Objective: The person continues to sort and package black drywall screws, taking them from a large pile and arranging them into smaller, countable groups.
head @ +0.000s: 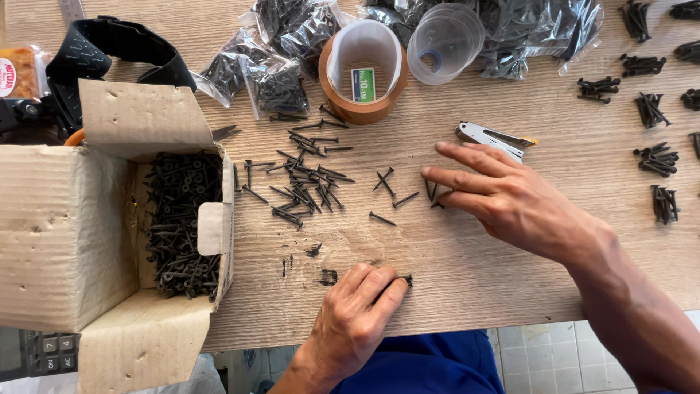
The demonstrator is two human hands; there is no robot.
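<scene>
My left hand (pixel 359 310) rests near the table's front edge, fingers curled around a few black screws (pixel 405 279) whose tips poke out at the fingertips. My right hand (pixel 503 195) lies flat on the wooden table (pixel 467 263), fingers spread and pointing left, its fingertips on a couple of loose screws (pixel 433 192). A scattered pile of black screws (pixel 302 179) lies left of the right hand. An open cardboard box (pixel 87 241) at the left holds many more screws (pixel 181 222).
A roll of brown tape (pixel 362 73) and stacked clear plastic cups (pixel 445 40) stand at the back. Clear bags of screws (pixel 270 62) lie beside them. A metal stapler (pixel 494 138) sits by the right hand. Small screw bundles (pixel 656 157) line the right side. A calculator (pixel 40 350) is at bottom left.
</scene>
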